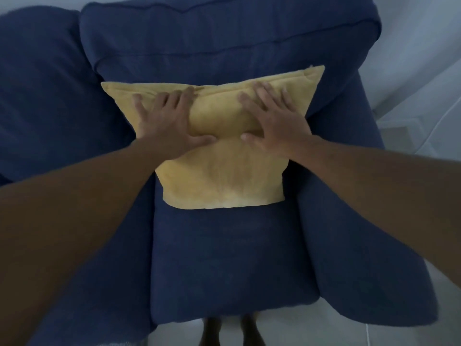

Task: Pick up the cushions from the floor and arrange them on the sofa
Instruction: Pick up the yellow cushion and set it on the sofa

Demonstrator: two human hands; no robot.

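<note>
A yellow cushion [219,156] is standing on the seat of a blue sofa [224,258], leaning against the far back cushion [224,38]. The cushion is roughly square, with a soft, slightly napped fabric face and a flat seamed flange running along its far edge. Its near edge is resting on the seat pad, and its far right corner is rising to a point against the backrest.

The left hand [167,126] is pressing flat on the upper left part of the cushion, fingers spread wide and straight, thumb extending to the right across the fabric. The right hand [274,118] is pressing flat on the upper right part, fingers likewise splayed and thumb pointing left. Neither hand is curling round the cushion; both palms are lying on its face. A shallow crease is forming in the fabric between the two thumbs.

The sofa upholstery is a dark blue woven textile with a coarse, matte texture and piped seams along the back cushion. Padded armrests are flanking the seat pad on the left and right. A pale floor [324,328] is showing at the near edge, where two bare feet [232,333] are standing just in front of the seat.
</note>
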